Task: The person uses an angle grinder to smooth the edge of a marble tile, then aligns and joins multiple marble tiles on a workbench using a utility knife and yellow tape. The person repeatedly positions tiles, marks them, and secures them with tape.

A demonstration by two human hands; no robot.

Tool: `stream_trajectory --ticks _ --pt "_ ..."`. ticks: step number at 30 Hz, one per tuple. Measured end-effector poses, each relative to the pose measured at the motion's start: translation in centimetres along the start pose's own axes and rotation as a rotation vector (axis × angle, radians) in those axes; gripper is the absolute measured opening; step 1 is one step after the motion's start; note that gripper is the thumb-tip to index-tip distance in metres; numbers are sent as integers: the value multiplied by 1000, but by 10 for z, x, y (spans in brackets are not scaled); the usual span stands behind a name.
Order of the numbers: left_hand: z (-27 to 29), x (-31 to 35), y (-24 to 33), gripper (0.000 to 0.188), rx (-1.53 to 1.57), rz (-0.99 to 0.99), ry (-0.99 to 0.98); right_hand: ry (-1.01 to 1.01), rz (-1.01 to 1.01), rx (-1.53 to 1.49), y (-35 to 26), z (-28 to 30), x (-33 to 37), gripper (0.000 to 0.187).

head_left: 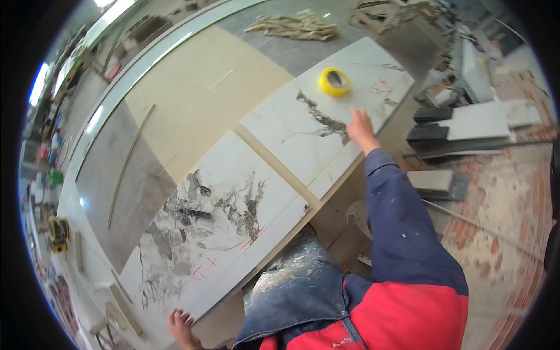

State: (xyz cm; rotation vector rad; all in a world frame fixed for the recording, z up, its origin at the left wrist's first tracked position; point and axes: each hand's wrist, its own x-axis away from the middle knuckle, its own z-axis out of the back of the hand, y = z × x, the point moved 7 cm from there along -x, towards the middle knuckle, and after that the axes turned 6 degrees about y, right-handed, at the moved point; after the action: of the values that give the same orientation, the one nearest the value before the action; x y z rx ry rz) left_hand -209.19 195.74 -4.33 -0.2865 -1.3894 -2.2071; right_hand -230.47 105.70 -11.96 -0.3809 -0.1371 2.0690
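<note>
Two white, dark-veined stone-look slabs lie side by side with a narrow gap between them: the left slab [274, 192] and the right slab [280, 125]. Over the right slab, close to its near edge, my right hand [360, 129] has its fingers drawn together; whatever they may hold is hidden. A roll of yellow tape [334, 82] sits on that slab just beyond this hand. My left hand [182, 326] is at the near-left corner of the left slab, holding nothing, its fingers slightly bent and apart. Red hand-drawn marks show on both slabs. A small dark bar [195, 213] rests on the left one.
Under the slabs is a large table [192, 87] with beige and grey panels. Crumpled cream gloves [294, 26] lie at its far side, and a thin strip [131, 163] on its left. Stacked tile pieces [478, 122] stand at right. A yellow tape measure [59, 233] is far left.
</note>
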Motion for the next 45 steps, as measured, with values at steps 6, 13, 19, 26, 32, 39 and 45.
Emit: stream_trajectory --ticks 6,13,19,26,32,39,45 --pt "-82 122 57 25 -221 -77 -77 12 144 196 29 -42 -104 56" --pt "-116 176 68 26 -160 -45 -3 -51 326 378 26 -41 -144 50" --pt "-158 198 81 21 -173 -94 -95 -319 267 -381 -78 31 -47 33" --pt "-217 199 93 33 100 -47 -408 -1418 393 -1037 -259 105 177 33" --pt "-158 166 67 39 296 -103 -404 -1589 852 -803 -377 139 306 38" --pt "-54 55 -31 35 -361 -584 76 -1413 415 -698 -397 118 380 35" --pt "-40 15 -33 34 265 -103 -402 -1304 373 -621 -440 134 429 33"
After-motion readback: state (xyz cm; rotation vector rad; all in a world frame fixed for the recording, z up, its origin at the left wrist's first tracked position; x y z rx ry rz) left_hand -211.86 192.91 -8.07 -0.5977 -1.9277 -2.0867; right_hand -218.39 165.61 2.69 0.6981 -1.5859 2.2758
